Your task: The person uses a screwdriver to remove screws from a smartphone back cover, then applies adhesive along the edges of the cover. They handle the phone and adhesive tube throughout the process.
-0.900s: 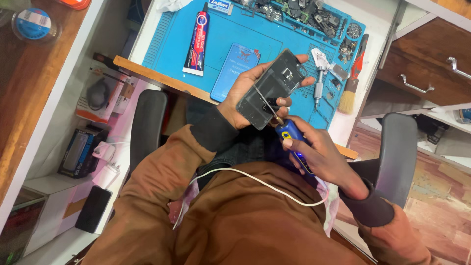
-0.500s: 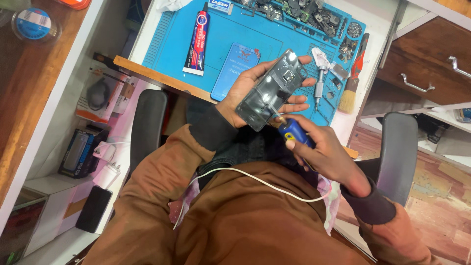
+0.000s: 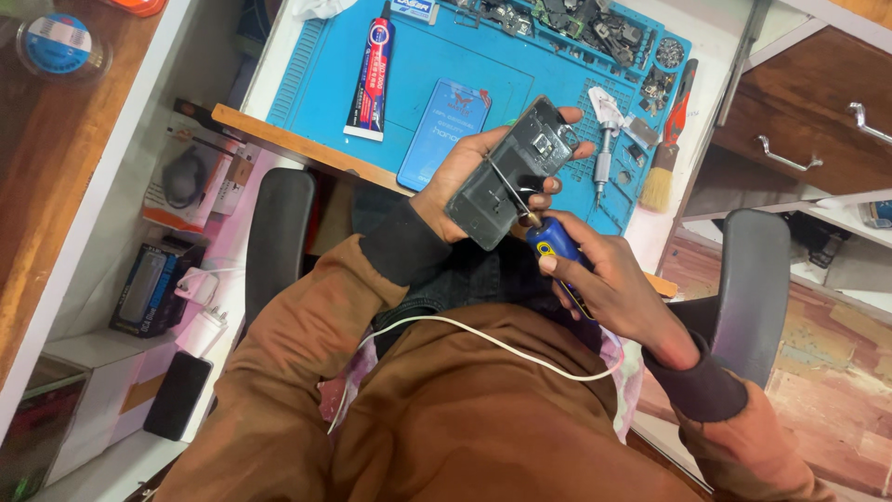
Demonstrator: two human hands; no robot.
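Note:
My left hand (image 3: 465, 172) grips an opened dark phone (image 3: 511, 167), back side up, held tilted over the near edge of the blue work mat (image 3: 465, 56). My right hand (image 3: 604, 279) holds a blue-handled screwdriver (image 3: 553, 246); its thin metal shaft points up-left and its tip rests on the phone's middle. Both hands hover above my lap, just in front of the desk edge. A white cable (image 3: 483, 339) runs across my brown jacket.
On the mat lie a glue tube (image 3: 370, 74), a blue phone back cover (image 3: 444, 135), a silver screwdriver (image 3: 604, 139), a small brush (image 3: 664, 149) and several phone parts (image 3: 576, 19). Chair armrests (image 3: 279, 242) flank me. Wooden drawers (image 3: 799, 121) stand right, shelves left.
The phone has turned in my left hand and shifted slightly. My right hand has brought the screwdriver up from beside the phone so its tip now touches the phone's middle.

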